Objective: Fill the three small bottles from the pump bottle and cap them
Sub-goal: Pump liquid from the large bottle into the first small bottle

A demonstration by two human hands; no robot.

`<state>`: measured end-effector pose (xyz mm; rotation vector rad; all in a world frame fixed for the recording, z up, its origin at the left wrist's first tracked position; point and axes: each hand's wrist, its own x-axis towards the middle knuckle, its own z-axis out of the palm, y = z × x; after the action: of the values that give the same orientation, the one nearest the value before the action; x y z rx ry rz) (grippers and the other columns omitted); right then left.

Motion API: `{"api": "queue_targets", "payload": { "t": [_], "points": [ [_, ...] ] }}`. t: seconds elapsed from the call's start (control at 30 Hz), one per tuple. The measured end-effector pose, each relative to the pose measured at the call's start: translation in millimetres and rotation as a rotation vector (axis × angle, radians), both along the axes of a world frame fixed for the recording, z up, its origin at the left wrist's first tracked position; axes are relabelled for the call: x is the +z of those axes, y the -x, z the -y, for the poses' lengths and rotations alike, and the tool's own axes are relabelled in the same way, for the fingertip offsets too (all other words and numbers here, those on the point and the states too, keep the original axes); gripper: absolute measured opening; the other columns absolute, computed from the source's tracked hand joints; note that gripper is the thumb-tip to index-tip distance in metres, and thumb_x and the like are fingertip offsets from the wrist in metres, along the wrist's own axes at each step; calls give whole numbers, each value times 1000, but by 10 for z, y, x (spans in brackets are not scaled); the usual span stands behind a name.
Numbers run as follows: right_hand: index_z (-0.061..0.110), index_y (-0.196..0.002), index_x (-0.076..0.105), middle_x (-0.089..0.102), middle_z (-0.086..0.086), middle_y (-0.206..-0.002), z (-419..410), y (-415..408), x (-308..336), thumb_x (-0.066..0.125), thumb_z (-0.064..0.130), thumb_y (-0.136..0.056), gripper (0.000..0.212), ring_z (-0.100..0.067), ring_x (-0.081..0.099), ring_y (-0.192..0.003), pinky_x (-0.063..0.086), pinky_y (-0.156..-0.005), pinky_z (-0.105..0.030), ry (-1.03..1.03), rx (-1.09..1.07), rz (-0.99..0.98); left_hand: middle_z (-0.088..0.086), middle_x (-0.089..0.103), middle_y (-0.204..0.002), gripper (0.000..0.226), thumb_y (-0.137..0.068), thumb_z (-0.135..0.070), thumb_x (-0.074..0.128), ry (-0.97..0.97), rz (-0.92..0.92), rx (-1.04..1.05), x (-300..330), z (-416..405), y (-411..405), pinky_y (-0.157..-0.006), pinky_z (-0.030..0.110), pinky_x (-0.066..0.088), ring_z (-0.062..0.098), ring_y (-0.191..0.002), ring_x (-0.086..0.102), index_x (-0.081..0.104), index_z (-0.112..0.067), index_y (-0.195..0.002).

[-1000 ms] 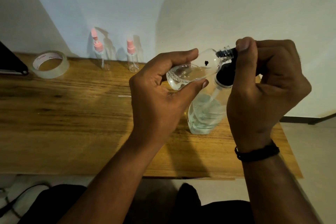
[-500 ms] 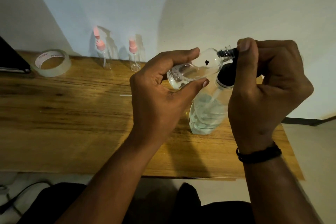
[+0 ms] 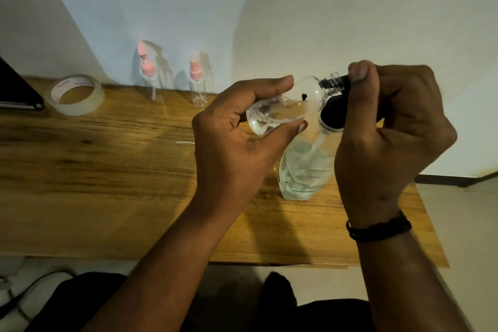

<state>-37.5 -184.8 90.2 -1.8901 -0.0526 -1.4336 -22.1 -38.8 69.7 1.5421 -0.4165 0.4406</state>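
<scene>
My left hand (image 3: 234,148) grips a small clear bottle (image 3: 283,108) tilted on its side, its open threaded neck pointing right against the pump's black nozzle. Some liquid lies in it. My right hand (image 3: 388,127) curls over the black pump head (image 3: 334,113) of the clear pump bottle (image 3: 304,170), which stands on the wooden table (image 3: 107,170) partly filled with liquid. Two more small clear bottles with pink spray tops, one (image 3: 152,83) and the other (image 3: 196,86), stand at the back by the wall.
A roll of clear tape (image 3: 76,94) lies at the back left beside a dark flat object (image 3: 16,89) at the left edge. A pink cap piece (image 3: 141,48) shows behind the left small bottle. A cable (image 3: 32,288) runs on the floor lower left.
Both hands hold nearly the same pose; the small bottle stays at the nozzle. The view has drifted slightly.
</scene>
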Motion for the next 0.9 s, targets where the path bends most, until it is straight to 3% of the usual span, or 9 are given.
{"api": "queue_targets", "payload": {
  "t": [0.13,0.3,0.9],
  "points": [
    [12,-83,66,67,-7,-80,-20,3,33,64,2,-100,20,1,54,-75,38,-67,-10,2,5,25,3,75,-118,49,-77,-4,92,-11,18,4,24,-7,11,-92,32,62,14,-110,74,70,-7,-122],
    [3,-78,70,68,-9,-79,-12,-6,-14,65,2,-100,23,3,53,-74,37,-65,-9,0,-18,26,4,76,-118,49,-77,-3,92,-5,10,3,14,-9,2,-92,34,63,14,-111,74,71,-6,-121],
    [0,-73,68,66,-13,-74,19,-19,-10,65,1,-100,27,0,51,-70,35,-64,-9,-36,-33,20,3,76,-117,50,-77,-3,92,3,1,-18,10,45,22,-93,33,62,15,-112,74,71,-8,-122]
  ]
}}
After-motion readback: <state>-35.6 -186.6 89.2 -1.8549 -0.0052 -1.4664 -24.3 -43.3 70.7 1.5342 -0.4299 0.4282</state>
